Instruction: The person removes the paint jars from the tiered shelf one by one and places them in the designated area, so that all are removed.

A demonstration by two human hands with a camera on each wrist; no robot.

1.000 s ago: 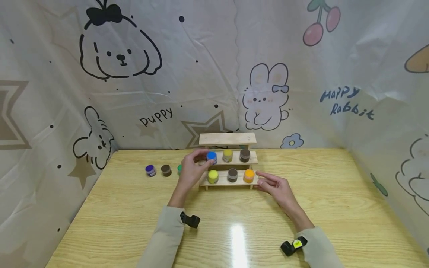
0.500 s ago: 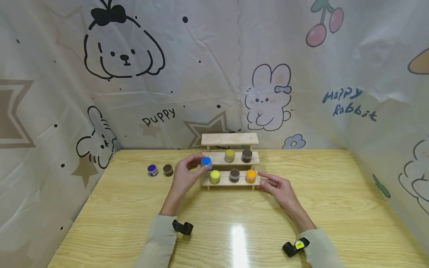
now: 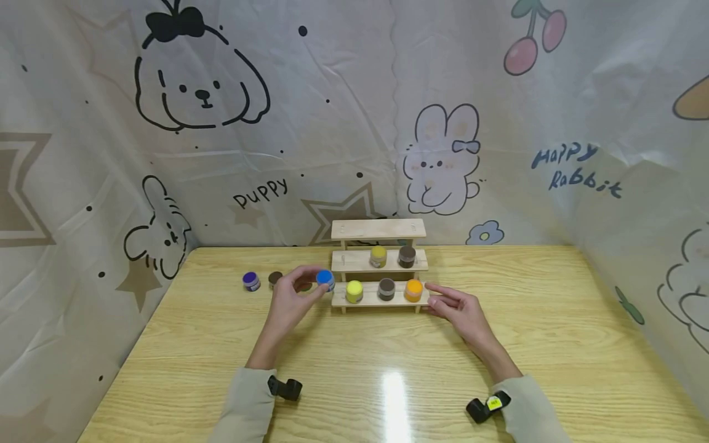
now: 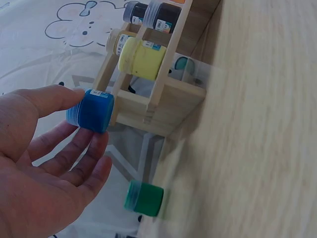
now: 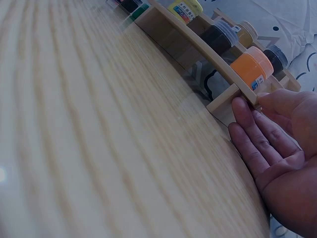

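Pinching lightly and holding the blue jar (image 3: pixel 325 280) level should carry it cleanly past the edge of the wooden rack (image 3: pixel 378 229).
My left hand (image 3: pixel 290 303) has the jar between thumb and fingers, just beside the rack's left end; my right hand (image 3: pixel 458 312), well apart, grips the rack's right end near the orange jar (image 3: pixel 413 290) (a useful brace, I judge).

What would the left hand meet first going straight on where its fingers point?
Probably the left end of the wooden rack, with the held blue jar touching before the left hand itself; exact depth is unclear.
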